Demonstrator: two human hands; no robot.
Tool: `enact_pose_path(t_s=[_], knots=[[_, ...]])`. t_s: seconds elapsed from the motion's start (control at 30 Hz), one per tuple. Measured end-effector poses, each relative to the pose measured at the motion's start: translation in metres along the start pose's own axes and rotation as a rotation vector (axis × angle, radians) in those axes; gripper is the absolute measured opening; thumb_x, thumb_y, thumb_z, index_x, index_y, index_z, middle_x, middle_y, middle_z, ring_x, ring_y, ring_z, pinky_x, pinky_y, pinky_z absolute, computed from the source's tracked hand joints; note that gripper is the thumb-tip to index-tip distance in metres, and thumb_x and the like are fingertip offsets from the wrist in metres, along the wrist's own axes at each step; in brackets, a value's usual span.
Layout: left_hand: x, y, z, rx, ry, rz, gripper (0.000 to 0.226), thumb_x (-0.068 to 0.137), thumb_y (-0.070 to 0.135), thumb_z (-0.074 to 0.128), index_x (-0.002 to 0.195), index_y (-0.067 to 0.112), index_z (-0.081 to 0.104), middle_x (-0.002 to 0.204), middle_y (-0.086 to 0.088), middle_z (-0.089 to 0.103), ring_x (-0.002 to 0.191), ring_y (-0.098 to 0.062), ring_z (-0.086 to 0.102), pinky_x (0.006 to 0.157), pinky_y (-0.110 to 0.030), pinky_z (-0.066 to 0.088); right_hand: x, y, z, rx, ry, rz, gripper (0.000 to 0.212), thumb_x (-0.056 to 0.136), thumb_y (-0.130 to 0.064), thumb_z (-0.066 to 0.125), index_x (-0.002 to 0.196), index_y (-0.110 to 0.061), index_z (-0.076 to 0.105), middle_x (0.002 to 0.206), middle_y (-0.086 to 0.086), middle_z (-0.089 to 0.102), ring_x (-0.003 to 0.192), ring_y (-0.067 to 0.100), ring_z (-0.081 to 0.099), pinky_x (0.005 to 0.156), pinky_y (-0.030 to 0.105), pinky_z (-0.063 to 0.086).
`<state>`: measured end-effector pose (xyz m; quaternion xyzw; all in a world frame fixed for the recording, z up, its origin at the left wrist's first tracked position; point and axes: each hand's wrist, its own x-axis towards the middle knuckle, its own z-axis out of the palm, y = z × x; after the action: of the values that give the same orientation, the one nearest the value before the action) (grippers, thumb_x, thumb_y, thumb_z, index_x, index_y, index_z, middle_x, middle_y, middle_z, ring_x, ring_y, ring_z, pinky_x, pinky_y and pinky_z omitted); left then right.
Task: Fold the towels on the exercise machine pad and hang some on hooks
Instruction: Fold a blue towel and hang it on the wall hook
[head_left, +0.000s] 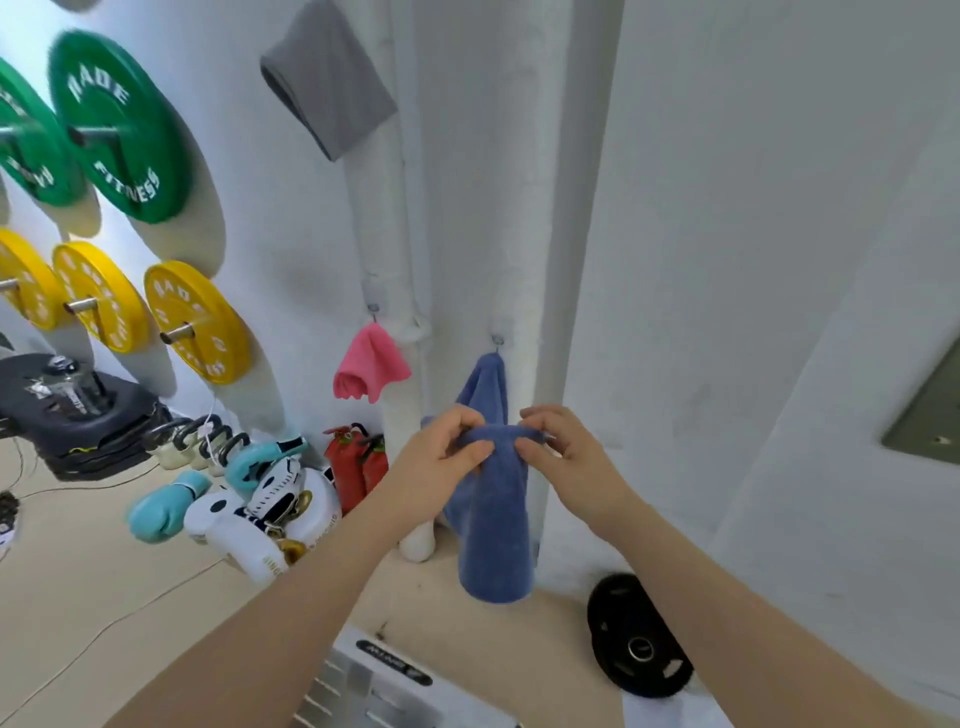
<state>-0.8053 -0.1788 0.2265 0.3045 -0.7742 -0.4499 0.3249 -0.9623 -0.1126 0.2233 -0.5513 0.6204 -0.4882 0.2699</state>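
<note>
At nine to ten o'clock of the view, green weight plates (117, 124) are seen on wall pegs, with yellow weight plates (195, 322) mounted just below them. Toward eight o'clock, a dark stack of black plates (78, 410) is set on the floor, and beside it kettlebells (195, 441) are lined along the wall. Boxing gloves (234, 499), teal and white, are heaped near them, and two red fire extinguishers (356, 465) are stood against the wall at the foot of a white pipe (387, 223).

At eleven o'clock a grey towel (327, 78) is hung high on the wall. Lower, near the centre, a pink towel (370, 366) is hung from a small hook (372, 308).

At the centre, a blue towel (493, 519) is found: it is hung from a second hook (498, 340) and draped downward, its lower end clear of the floor. Its middle is bunched and pinched by both hands. The left hand (441, 462) is curled on the cloth from the nine o'clock side, thumb and fingers closed on a fold. The right hand (563, 457) is curled on it from the three o'clock side, likewise pinching.

At five o'clock a black weight plate (636, 636) is leaned at the base of the white wall (727, 260), and at six o'clock part of a white machine frame (384, 680) is seen.
</note>
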Motion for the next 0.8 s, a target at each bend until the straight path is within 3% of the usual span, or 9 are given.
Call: enact_pose_path(t_s=[0.1,0.23,0.33,0.57,0.8], knots=[[0.048,0.01,-0.029,-0.031,0.045,0.066,0.021,0.09,0.009,0.053,0.082,0.028,0.052,0.08,0.005,0.057,0.075,-0.008,0.053,0.072,-0.02,0.043,0.046,-0.024,0.001,-0.011,0.035,-0.034,0.011,0.093,-0.015,0.05,0.1,-0.011,0.058,0.097,0.005,0.061,0.086,0.016,0.055,0.079,0.021,0.045],[0.1,0.022,-0.058,-0.106,0.069,0.112,0.017,0.091,0.009,0.053,0.084,0.025,0.054,0.085,0.002,0.061,0.078,-0.006,0.056,0.072,-0.019,0.044,0.103,-0.049,-0.008,-0.05,0.075,-0.13,0.008,0.093,-0.015,0.051,0.087,-0.018,0.057,0.078,-0.009,0.058,0.077,0.008,0.053,0.073,0.017,0.042],[0.136,0.026,-0.07,-0.122,0.094,0.137,0.016,0.092,0.009,0.051,0.085,0.024,0.055,0.088,0.0,0.064,0.078,-0.004,0.056,0.071,-0.015,0.044,0.142,-0.056,-0.015,-0.066,0.113,-0.176,0.008,0.091,-0.016,0.052,0.086,-0.017,0.058,0.077,-0.008,0.061,0.077,0.01,0.056,0.074,0.021,0.045],[0.224,0.03,-0.072,-0.126,0.194,0.176,0.014,0.092,0.011,0.049,0.091,0.022,0.058,0.089,0.001,0.064,0.081,-0.011,0.058,0.073,-0.022,0.043,0.225,-0.053,-0.039,-0.032,0.135,-0.224,0.008,0.093,-0.019,0.05,0.094,-0.016,0.057,0.082,-0.009,0.061,0.081,0.008,0.057,0.074,0.019,0.042],[0.327,0.095,-0.095,-0.114,0.27,0.319,0.013,0.093,0.012,0.049,0.095,0.02,0.059,0.087,0.004,0.065,0.076,-0.005,0.059,0.068,-0.017,0.045,0.328,-0.103,-0.1,-0.011,0.189,-0.395,0.008,0.094,-0.019,0.05,0.091,-0.019,0.057,0.081,-0.012,0.061,0.076,0.001,0.056,0.063,0.007,0.042]])
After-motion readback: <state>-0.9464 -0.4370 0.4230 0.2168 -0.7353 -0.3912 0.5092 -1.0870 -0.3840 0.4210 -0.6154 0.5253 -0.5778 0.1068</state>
